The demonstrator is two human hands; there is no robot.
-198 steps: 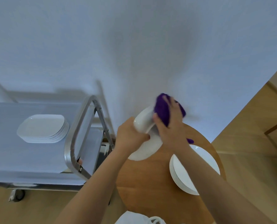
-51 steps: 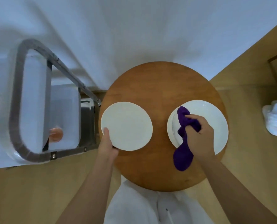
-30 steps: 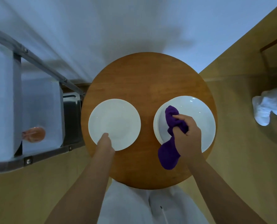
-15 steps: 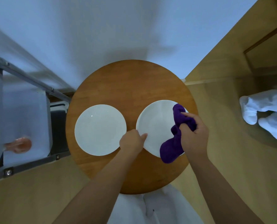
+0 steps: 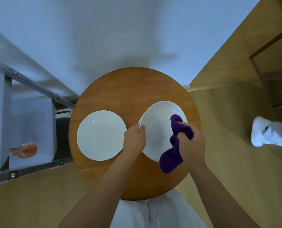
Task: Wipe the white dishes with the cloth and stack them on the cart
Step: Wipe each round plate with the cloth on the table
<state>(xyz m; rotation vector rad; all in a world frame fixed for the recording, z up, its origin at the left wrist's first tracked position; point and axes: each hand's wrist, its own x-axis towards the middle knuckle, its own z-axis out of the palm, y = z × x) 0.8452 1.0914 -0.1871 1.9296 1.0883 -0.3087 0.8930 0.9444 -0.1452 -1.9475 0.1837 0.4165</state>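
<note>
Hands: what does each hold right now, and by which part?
The left hand grips the right-side plate at its left rim. The right hand holds the purple cloth bunched at its middle.

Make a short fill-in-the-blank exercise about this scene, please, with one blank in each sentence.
1. The right hand holds a ____ cloth.
2. The left hand grips the rim of the ____ plate.
3. The plates rest on a round ____ table.

Missing words: purple; right; wooden
</note>
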